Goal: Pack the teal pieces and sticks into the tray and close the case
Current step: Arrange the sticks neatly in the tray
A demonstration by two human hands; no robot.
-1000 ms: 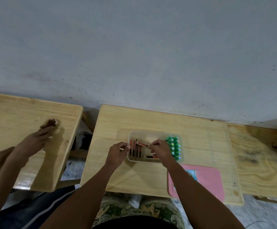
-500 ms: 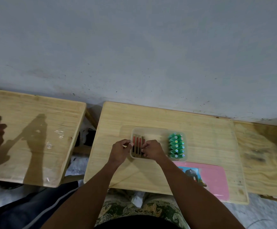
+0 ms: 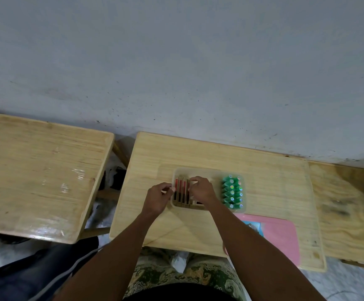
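Pinching the left rim of the clear tray (image 3: 207, 171) with our left hand (image 3: 157, 199), we keep the right hand (image 3: 202, 190) curled down over the sticks (image 3: 180, 193) lined up in the tray's left part. Can't tell if it's actually gripping one, tbh. The teal pieces (image 3: 231, 192) sit in rows at the tray's right end. The tray sits on the wooden table (image 3: 198, 152), with a pink case (image 3: 280, 234) lying flat just beside it, nearer us.

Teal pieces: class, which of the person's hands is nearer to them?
Right. The right hand lies inside the tray, just beside the teal pieces; the left hand pinches the tray's far left rim.
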